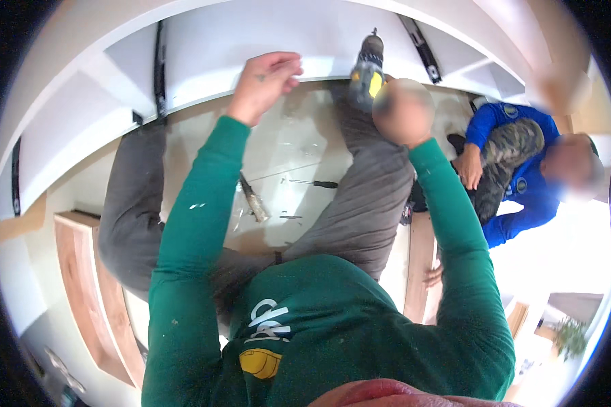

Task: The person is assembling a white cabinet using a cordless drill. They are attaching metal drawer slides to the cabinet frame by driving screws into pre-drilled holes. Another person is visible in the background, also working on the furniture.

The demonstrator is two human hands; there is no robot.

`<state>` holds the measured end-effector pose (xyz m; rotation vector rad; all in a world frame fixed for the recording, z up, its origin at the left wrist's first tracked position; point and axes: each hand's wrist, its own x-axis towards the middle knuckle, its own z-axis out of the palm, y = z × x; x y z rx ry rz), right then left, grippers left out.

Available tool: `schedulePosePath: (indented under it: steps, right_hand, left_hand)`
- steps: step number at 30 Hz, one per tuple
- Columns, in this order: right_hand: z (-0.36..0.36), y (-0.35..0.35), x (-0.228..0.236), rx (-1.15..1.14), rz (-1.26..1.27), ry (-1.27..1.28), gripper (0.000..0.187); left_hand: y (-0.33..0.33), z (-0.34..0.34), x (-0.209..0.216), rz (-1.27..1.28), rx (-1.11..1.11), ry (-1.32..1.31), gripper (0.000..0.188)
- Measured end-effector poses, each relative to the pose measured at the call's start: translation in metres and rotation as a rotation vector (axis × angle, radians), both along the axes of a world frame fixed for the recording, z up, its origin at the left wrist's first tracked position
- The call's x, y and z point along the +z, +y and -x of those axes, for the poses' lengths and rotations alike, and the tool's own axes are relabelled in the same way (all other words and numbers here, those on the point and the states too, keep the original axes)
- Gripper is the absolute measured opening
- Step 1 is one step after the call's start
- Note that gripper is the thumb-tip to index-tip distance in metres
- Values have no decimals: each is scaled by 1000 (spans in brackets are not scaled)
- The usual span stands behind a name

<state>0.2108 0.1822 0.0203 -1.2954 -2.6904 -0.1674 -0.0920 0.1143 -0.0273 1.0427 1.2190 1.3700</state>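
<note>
My right hand [407, 115], partly blurred in the picture, grips a yellow-and-grey cordless drill [368, 76]. The drill's bit points up toward the white panel [278, 37] and shows no screw that I can make out. To the left, my left hand [265, 83] is raised in front of the same panel, its fingers drawn together. Whatever they may pinch is too small to see. Black drawer slides run along the white unit: one [160, 64] left of my left hand, another [421, 49] beyond the drill.
Between my legs a black-handled screwdriver [324, 184] and a mottled stick-like tool [254, 202] lie on the floor. A wooden drawer box [95, 292] stands at left; a wooden board [421, 264] is at right. A person in blue sleeves [523, 227] sits close by on the right.
</note>
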Motion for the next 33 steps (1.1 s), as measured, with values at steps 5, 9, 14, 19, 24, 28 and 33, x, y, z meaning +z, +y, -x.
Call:
schedulePosePath:
  steps: [5,9,14,19,24,28,33]
  right_hand:
    - [10,-22,9,345,-14,-80,87]
    - [17,-35,8,467,24,-70,88]
    - [21,-43,4,505,56,-66,79]
    - [18,-46,0,519,63,-69,81]
    - [11,-40,8,269,62,-112,78]
    - [27,5,10,25,47,-83,70]
    - [30,80,15,-147,-65,-93,58]
  left_hand:
    - [26,-9,13,65,-5,-222,39]
    - [26,-14,13,97,-119,-482,37]
    - [14,-8,0,17,-112,-508,31]
    - [13,3,-7,-48,25,-132,27]
    - [8,36,16,-341,439,1115,14]
    - [24,80,-14,-414,417,1223,12]
    - [30,87,-16,-365,402,1217,12]
